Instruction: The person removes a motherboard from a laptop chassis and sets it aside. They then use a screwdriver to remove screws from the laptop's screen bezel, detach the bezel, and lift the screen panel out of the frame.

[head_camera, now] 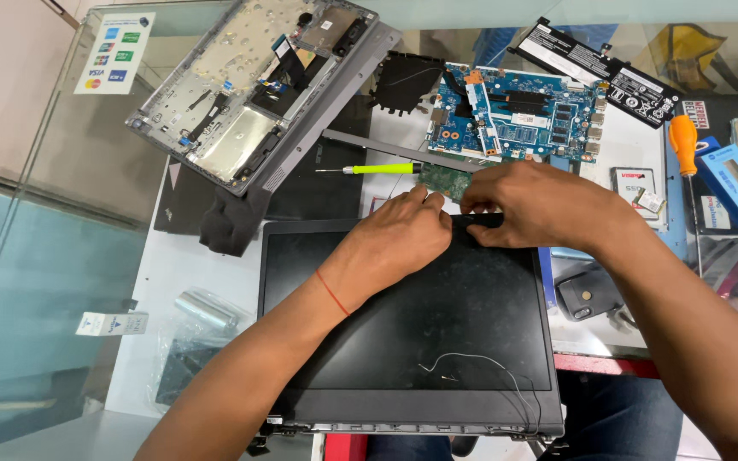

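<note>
A black laptop screen panel (403, 341) lies flat before me, with thin white wires (471, 367) trailing across its lower part. My left hand (399, 239) and my right hand (531, 205) meet at the panel's far edge. Both pinch a narrow black strip (482, 220) along that edge. A red thread circles my left wrist. Just beyond my fingers lie a small green circuit board (446, 181) and a screwdriver with a yellow-green handle (377, 169).
An opened grey laptop base (249, 94) lies at the far left on the glass counter. A blue motherboard (518, 111) and a black battery (600, 68) sit at the far right. An orange-handled screwdriver (683, 141), a small drive box (634, 183) and plastic bags (194, 341) lie around.
</note>
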